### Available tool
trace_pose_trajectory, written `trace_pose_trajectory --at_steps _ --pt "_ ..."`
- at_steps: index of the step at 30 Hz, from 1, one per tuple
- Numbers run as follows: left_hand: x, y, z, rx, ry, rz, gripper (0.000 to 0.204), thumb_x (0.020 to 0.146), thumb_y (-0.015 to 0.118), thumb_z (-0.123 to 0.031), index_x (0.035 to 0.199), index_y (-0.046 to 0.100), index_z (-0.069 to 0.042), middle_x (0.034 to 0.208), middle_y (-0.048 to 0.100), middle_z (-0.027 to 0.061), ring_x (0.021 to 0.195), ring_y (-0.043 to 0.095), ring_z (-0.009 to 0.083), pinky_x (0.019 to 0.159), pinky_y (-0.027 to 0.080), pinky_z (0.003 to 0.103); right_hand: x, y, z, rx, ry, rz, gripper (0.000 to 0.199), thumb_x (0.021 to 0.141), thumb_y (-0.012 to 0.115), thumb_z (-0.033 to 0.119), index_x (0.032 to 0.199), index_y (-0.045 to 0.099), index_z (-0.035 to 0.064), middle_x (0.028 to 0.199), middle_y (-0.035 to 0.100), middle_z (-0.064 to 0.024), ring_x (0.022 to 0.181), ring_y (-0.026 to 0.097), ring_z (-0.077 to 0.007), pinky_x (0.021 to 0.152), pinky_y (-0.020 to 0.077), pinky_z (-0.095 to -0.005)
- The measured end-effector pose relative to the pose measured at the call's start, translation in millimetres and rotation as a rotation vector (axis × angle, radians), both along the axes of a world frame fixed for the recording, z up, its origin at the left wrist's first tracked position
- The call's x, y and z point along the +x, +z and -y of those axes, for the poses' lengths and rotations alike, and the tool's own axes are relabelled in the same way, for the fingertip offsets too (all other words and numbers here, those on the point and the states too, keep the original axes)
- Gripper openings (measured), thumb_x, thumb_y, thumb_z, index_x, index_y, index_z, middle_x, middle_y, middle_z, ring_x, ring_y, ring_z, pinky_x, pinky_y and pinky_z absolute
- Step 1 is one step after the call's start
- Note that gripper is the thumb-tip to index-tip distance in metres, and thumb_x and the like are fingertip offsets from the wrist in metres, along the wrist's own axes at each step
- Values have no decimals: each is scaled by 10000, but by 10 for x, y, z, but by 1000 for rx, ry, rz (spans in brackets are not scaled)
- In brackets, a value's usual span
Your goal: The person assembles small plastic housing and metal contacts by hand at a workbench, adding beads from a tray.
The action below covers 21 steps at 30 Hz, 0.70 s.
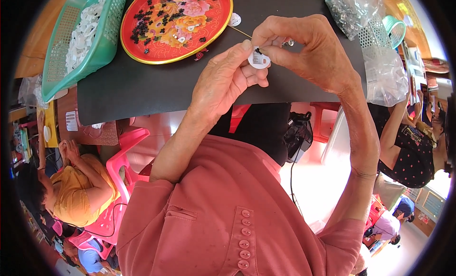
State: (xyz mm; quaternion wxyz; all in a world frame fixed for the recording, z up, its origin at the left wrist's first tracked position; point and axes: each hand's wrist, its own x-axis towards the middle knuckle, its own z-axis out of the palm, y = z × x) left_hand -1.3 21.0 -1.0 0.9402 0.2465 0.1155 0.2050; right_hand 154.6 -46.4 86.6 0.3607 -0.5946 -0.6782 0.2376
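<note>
A small round white plastic piece (259,61) with cut-out slots is pinched between the thumb and fingers of my left hand (219,81). Above it, my right hand (311,50) has its thumb and forefinger closed at the piece's upper edge. A tiny black part (258,51) shows right at those fingertips. A thin tan stick (241,32) runs up to my right fingers from the left; whether they hold it I cannot tell. Small shiny bits show behind the right hand, partly hidden.
On the dark table (156,90), a red flowered tray (137,50) bears many small black parts and a few white ones. A green basket (54,62) of white pieces stands left. Clear bags (384,81) lie right, near a green cup (394,29). Other people sit at both sides.
</note>
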Motion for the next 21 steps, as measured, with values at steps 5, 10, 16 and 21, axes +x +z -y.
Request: trace_pose_trajectory --at_steps 5,10,16,21 --pt "-15 29 27 56 -1 -26 314 986 447 -250 1009 555 44 918 615 121 782 608 189 712 524 339 7 -5 10 -12 11 52 109 738 576 -13 819 634 32 666 638 -60 647 623 -128 646 490 -270" --pt "-21 60 10 88 -19 -25 292 987 428 -208 1024 553 53 916 610 113 777 600 169 728 515 319 19 -3 -1 -55 -2 -5 78 743 587 -4 807 618 28 653 622 -55 646 605 -114 651 484 -264" --pt "-24 0 -9 103 -17 -31 299 990 417 -199 1057 544 63 906 596 102 771 591 160 718 511 319 35 -18 -4 -49 -2 15 59 747 589 -2 798 603 25 643 599 -41 632 573 -97 645 475 -257" --pt "-21 -12 2 201 28 -19 322 995 399 -196 1087 538 79 922 584 102 766 576 154 721 504 311 33 -38 -21 -75 -21 38 72 739 586 -5 799 602 31 625 577 -51 614 551 -105 619 461 -263"
